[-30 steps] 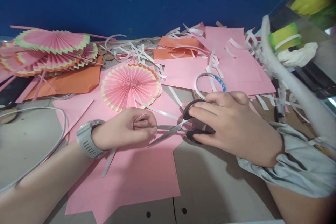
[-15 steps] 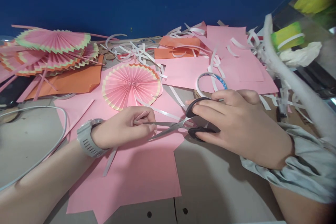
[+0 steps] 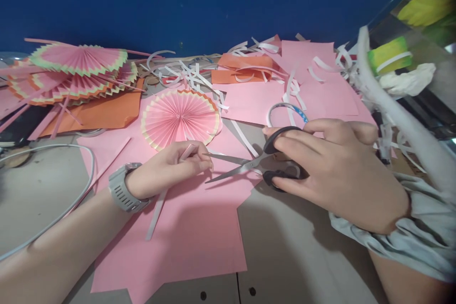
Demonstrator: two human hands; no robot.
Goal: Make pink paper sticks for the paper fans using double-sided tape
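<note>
Two loops (image 3: 270, 178) of probably light, stiff scissors (image 3: 253, 164), best held there, inside the right hand's (image 3: 342, 168) grip, nearer and right of the pleated rosette (image 3: 181, 117), with pink strip (image 3: 187, 152) clasped in the left hand (image 3: 171, 168).

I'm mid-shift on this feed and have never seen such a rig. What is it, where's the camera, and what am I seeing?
There's no machine: these are a person's bare hands, seen by one head-worn camera looking forward and down. The right hand holds scissors by their black handles, blades apart. The left hand has a pale pink strip in its fingers. Below, a pink sheet lies on the table. Farther back are a pleated pink disc, orange paper and, at left, piled pleated fans.
</note>
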